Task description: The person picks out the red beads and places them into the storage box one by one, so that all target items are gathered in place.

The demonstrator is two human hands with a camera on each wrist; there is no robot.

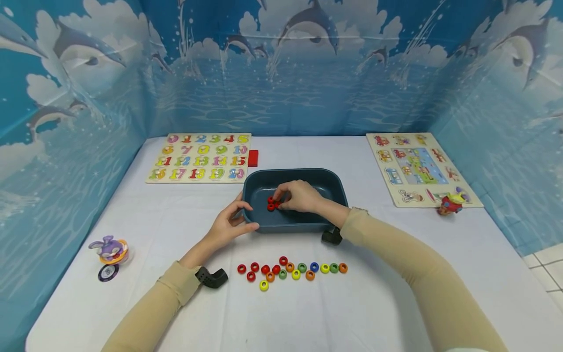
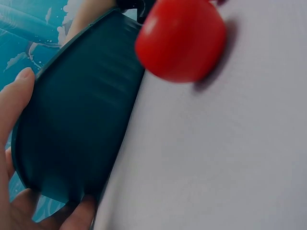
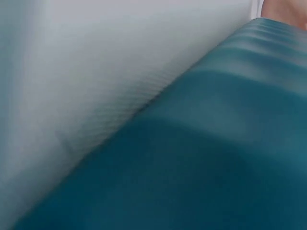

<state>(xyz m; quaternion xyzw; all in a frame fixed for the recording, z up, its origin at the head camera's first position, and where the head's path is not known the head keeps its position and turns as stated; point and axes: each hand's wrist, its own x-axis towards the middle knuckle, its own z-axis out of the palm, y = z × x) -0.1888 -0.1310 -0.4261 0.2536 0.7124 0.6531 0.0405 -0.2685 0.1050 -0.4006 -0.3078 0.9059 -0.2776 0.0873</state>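
I see the left hand (image 1: 230,221) holding the left end of the dark teal tub (image 1: 288,228), its thumb at the near side and the other fingers spread round the end, so they are clamped on the tub. The left wrist view shows that grip up close, with a rounded red bead (image 2: 181,42) large beside the tub.

The right hand (image 1: 299,196) reaches down inside the tub, fingertips at a small cluster of red beads (image 1: 270,208) left of the tub's middle. The thumb and forefinger are bent close to the beads, but I cannot tell whether they pinch one; my right wrist view gives me mostly blurred tub wall.

On the white bench (image 1: 281,318), just on the near side of the tub, I have a loose row of coloured beads (image 1: 296,278), reds mostly at its left, then orange, green, yellow and one blue. Beyond the tub, to its left, lies a number board (image 1: 198,159), a red block (image 1: 253,158) by its right edge. At far right a picture board (image 1: 418,168) carries a small figure (image 1: 450,204) at its near edge.
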